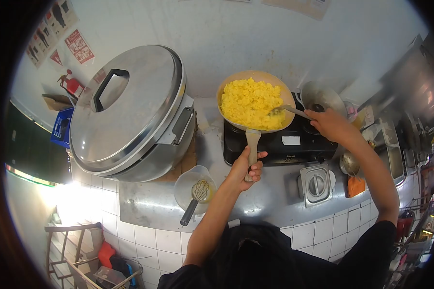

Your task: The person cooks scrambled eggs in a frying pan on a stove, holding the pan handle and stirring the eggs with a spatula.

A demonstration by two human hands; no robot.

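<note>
Scrambled eggs (250, 100), bright yellow and lumpy, fill much of a beige frying pan (222, 85) over the black gas stove (275, 155). My left hand (246, 169) is wrapped round the pan's light handle (252, 144), which points toward me. From the right, my right hand (333, 126) grips a spatula (294, 111); its far end touches the eggs at the pan's right side, partly buried in them. Whether the pan rests fully on the burner cannot be made out.
A large lidded metal pot (130, 130) stands left. Nearer me sit a whisk (195, 202) in a clear bowl (178, 185), a lidded steel container (316, 185) and an orange item (355, 187). A metal wok (323, 98) lies behind my right hand, against the wall side.
</note>
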